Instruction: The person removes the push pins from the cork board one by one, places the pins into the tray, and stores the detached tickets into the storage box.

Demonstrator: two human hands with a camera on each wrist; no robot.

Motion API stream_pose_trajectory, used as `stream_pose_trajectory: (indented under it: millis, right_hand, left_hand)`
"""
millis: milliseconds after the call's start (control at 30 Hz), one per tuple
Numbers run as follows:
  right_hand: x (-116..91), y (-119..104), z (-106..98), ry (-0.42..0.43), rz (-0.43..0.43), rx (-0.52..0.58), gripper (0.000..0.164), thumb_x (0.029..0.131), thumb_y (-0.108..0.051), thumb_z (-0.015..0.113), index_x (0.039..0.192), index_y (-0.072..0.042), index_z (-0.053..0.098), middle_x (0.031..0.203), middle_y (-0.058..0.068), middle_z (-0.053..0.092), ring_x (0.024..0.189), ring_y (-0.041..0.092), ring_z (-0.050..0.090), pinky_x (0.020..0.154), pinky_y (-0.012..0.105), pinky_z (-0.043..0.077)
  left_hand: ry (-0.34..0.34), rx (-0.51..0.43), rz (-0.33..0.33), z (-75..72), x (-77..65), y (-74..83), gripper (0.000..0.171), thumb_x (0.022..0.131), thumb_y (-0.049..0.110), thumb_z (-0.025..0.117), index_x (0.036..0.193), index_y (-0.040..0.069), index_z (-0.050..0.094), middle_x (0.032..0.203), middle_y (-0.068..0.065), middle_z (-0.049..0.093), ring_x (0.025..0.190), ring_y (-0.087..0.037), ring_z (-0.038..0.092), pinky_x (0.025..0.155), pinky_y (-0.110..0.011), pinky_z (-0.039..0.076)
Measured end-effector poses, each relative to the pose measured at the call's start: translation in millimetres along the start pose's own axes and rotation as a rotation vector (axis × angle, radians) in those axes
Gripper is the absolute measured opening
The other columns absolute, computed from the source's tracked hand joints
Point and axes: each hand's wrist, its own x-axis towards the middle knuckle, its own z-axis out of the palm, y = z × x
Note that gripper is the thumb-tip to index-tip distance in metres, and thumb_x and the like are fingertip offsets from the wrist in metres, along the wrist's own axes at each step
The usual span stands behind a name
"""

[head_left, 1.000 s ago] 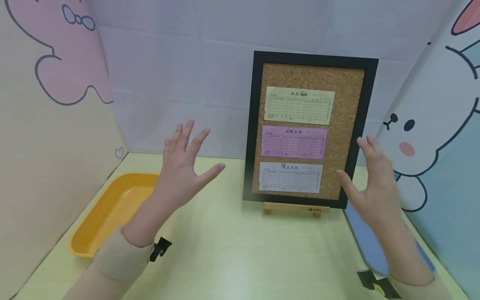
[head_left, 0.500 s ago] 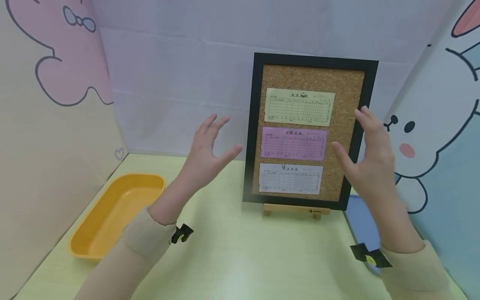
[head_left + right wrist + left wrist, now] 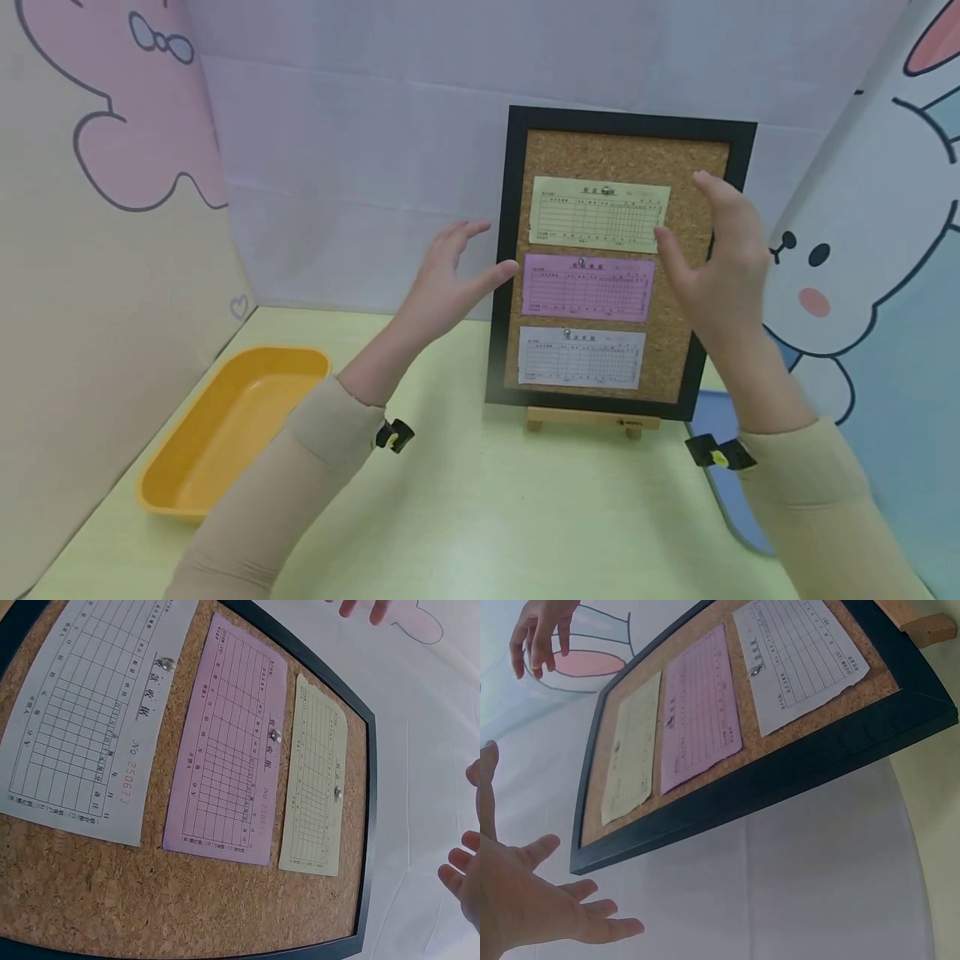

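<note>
A black-framed cork board (image 3: pixel 693 333) leans on a small wooden easel (image 3: pixel 592 417). Three receipt slips are pinned to it: a yellow one (image 3: pixel 592 217) on top, a pink one (image 3: pixel 585 292) in the middle, a white one (image 3: pixel 577 358) below. Each has a silver pushpin at its top edge, such as the pin (image 3: pixel 166 664) on the white slip. My left hand (image 3: pixel 446 287) is raised at the board's left edge, fingers extended, holding nothing. With thumb and fingers spread, my right hand (image 3: pixel 723 258) overlaps the board's right side in the head view and holds nothing.
A yellow tray (image 3: pixel 161 492) lies at the left of the pale green table (image 3: pixel 480 517). At the right is a blue tray (image 3: pixel 723 492), partly hidden behind the right forearm. White cloth (image 3: pixel 360 150) hangs behind the board, with cartoon-printed walls on both sides.
Both hands have moved up and forward toward the board, the left one also rightward and the right one slightly leftward. Board, slips and trays have stayed in place.
</note>
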Motion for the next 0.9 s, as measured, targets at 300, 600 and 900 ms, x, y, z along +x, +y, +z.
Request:
stream_pose_trajectory:
  millis: [300,600,900]
  right_hand:
    - [13,11,20,0.013,-0.01,-0.003,0.041,0.087,-0.018,0.06,0.124,-0.003,0.05,0.121,0.013,0.055,0.111,0.021,0.05,0.09,0.034,0.041]
    - [20,35,48,0.01,0.077,0.019,0.033,0.086,-0.013,0.061,0.116,-0.003,0.055,0.109,0.012,0.059,0.102,0.019,0.055,0.083,0.033,0.046]
    - [20,50,69,-0.041,0.209,0.035,0.031,0.086,-0.018,0.062,0.114,-0.005,0.057,0.104,0.009,0.062,0.097,0.016,0.057,0.079,0.032,0.049]
  left_hand:
    - [-0.031,0.018,-0.041,19.1,21.5,-0.3,0.081,0.07,0.067,0.06,0.136,0.027,0.037,0.148,0.0,0.019,0.135,-0.018,0.015,0.103,-0.047,0.024]
    - [-0.023,-0.008,-0.101,38.1,38.6,-8.3,0.079,0.068,0.063,0.064,0.133,0.025,0.04,0.15,-0.005,0.013,0.136,-0.025,0.011,0.102,-0.051,0.025]
    - [0.044,0.041,-0.107,54.7,43.3,-6.7,0.067,0.071,0.057,0.067,0.125,0.022,0.05,0.15,-0.004,0.012,0.136,-0.029,0.012,0.102,-0.053,0.023]
